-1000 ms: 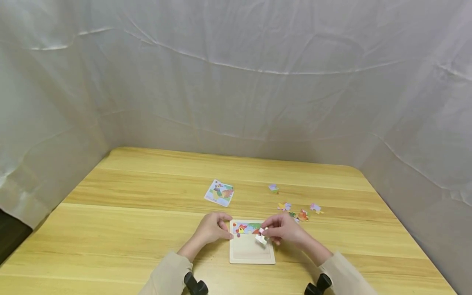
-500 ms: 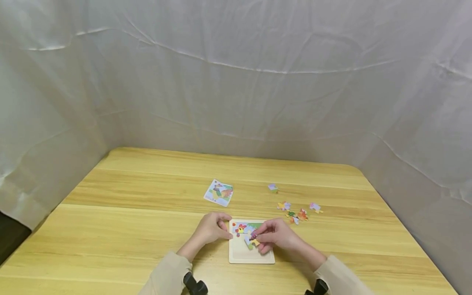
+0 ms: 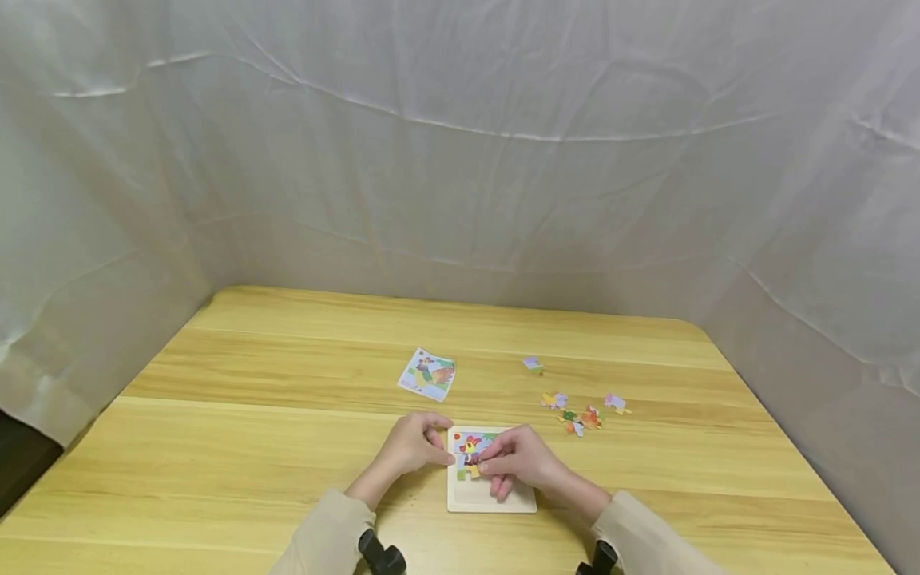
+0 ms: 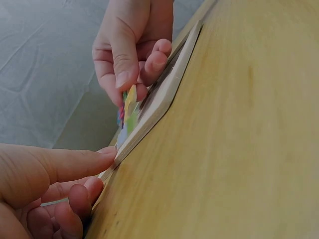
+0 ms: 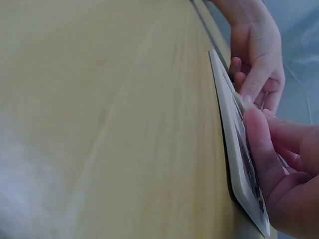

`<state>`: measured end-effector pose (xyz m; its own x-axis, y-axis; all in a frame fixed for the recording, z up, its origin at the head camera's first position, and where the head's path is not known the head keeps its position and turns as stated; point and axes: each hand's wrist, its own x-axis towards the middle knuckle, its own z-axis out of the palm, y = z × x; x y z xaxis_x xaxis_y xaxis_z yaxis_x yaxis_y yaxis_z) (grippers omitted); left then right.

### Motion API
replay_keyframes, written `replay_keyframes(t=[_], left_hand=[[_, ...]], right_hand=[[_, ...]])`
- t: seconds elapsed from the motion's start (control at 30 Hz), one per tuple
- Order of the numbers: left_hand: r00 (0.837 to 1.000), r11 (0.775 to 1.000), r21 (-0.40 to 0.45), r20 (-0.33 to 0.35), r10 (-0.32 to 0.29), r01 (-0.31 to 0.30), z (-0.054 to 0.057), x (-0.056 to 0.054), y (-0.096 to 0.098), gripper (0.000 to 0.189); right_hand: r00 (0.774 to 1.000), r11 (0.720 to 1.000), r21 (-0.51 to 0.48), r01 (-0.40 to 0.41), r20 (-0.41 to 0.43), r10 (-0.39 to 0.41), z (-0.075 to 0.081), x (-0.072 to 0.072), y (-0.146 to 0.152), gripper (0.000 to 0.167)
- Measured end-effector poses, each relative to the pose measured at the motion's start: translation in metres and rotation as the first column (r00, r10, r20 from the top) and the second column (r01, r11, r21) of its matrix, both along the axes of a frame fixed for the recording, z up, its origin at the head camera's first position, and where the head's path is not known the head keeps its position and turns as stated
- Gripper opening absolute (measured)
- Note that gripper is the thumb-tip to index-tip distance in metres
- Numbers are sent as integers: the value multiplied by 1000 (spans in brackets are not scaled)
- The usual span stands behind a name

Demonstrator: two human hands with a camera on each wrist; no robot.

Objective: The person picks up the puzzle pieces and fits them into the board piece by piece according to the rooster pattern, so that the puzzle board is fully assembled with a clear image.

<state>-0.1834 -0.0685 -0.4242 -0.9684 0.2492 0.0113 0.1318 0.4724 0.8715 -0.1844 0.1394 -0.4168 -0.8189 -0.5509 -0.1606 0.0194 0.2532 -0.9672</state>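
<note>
A pale wooden puzzle tray lies flat on the table. Colourful pieces with a red-and-yellow bird fill part of its top row, partly behind the right hand. My left hand holds the tray's left edge, thumb at the rim and other fingers bent beside it. Over the tray, my right hand pinches a jigsaw piece of green, yellow and purple between thumb and fingers. That piece sits at the left side, just below the top row; in the left wrist view it is tilted above the tray floor.
Several loose jigsaw pieces lie right of and beyond the tray, with one piece farther back. A picture card lies behind the tray to the left. Pale cloth hangs behind the wooden table.
My right hand has carried the jigsaw piece leftward over the tray, turning it from its pale side to its printed side. The left hand has stayed at the tray's edge.
</note>
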Motion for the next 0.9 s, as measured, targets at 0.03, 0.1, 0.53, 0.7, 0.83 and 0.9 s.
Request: replay_keyframes(t=[0.03, 0.1, 0.53, 0.7, 0.83, 0.9], left_hand=[[1000, 1000, -1, 0, 0, 0, 0, 0, 0, 44], [1000, 1000, -1, 0, -1, 1, 0, 1, 1, 44], [1000, 1000, 5, 6, -7, 6, -1, -1, 0, 44], [1000, 1000, 6, 7, -3, 3, -1, -1, 0, 44], [1000, 1000, 10, 15, -4, 3, -1, -1, 0, 44], [1000, 1000, 8, 15, -4, 3, 0, 0, 0, 44]], right_hand=[[1000, 1000, 14, -8, -15, 8, 0, 0, -1, 13], [999, 999, 42, -17, -39, 19, 1, 0, -2, 11], [991, 990, 132, -43, -121, 59, 4, -1, -6, 10], [984, 991, 124, -57, -163, 77, 5, -1, -8, 16], [976, 986, 157, -59, -196, 90, 3, -1, -10, 17], [974, 983, 174, -56, -209, 92, 2, -1, -11, 17]])
